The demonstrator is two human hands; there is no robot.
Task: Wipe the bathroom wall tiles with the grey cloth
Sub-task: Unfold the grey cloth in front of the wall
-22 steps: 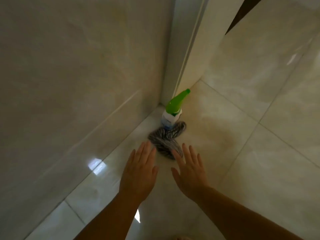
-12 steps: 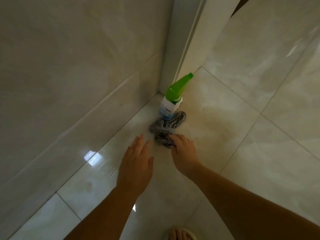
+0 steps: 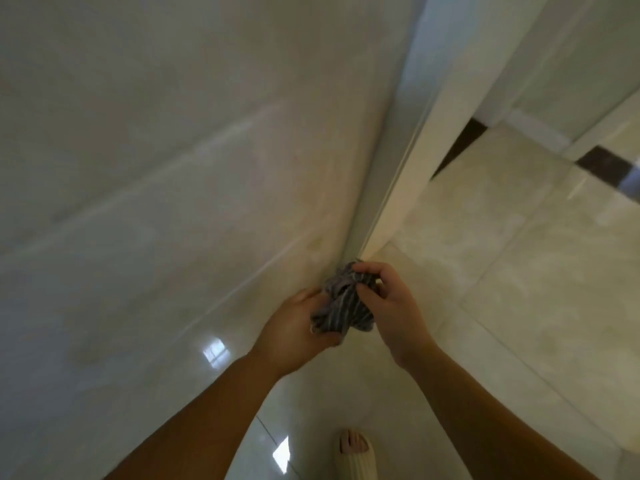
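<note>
White door frame (image 3: 410, 188) meets glossy floor tiles (image 3: 526, 292); a pale slipper (image 3: 357, 464) (toes showing) below.

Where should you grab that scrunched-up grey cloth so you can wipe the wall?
Probably by its bunched top, coming from the right, where the right hand pinches the grey cloth. It is a crumpled wad, so holding the bunch leaves the striped folds free to face the wall tiles on the left.

We see the cloth (image 3: 341, 306) in dark grey with thin pale stripes; the wall tiles (image 3: 173, 168) are glossy cream with faint marbling; the floor tiles (image 3: 519, 271) are warm beige, broken by a dark brown inset (image 3: 602, 164); the slipper (image 3: 356, 462) is ribbed off-white.
</note>
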